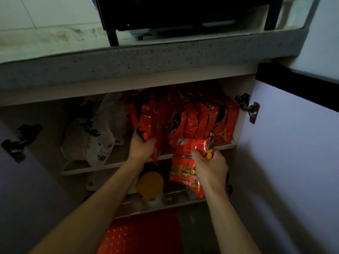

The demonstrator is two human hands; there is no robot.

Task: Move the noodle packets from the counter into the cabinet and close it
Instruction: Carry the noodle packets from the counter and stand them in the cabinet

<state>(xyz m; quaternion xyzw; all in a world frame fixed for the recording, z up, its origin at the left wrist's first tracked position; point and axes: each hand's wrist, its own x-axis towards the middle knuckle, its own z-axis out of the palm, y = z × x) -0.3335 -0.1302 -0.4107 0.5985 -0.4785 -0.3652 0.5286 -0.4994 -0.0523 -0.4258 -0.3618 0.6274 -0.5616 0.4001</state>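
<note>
The cabinet under the counter stands open, and its upper shelf [225, 144] holds several red noodle packets [205, 118] standing upright in a row at the right. My left hand [142, 146] grips the lower end of an upright red packet [146, 123] at the left end of that row. In my right hand [211, 165] is another red noodle packet [184, 173], pinched by its top, hanging in front of the shelf edge and over the lower shelf.
White plastic bags [91, 136] fill the shelf's left half. A yellow-lidded jar [150, 182] stands on the lower shelf. Both doors are swung open: the right door [293, 143] with its metal hinge [247, 107], the left door [22, 180]. Above are the speckled counter edge [146, 59] and a black rack [183, 15]. A red mat [143, 235] lies on the floor.
</note>
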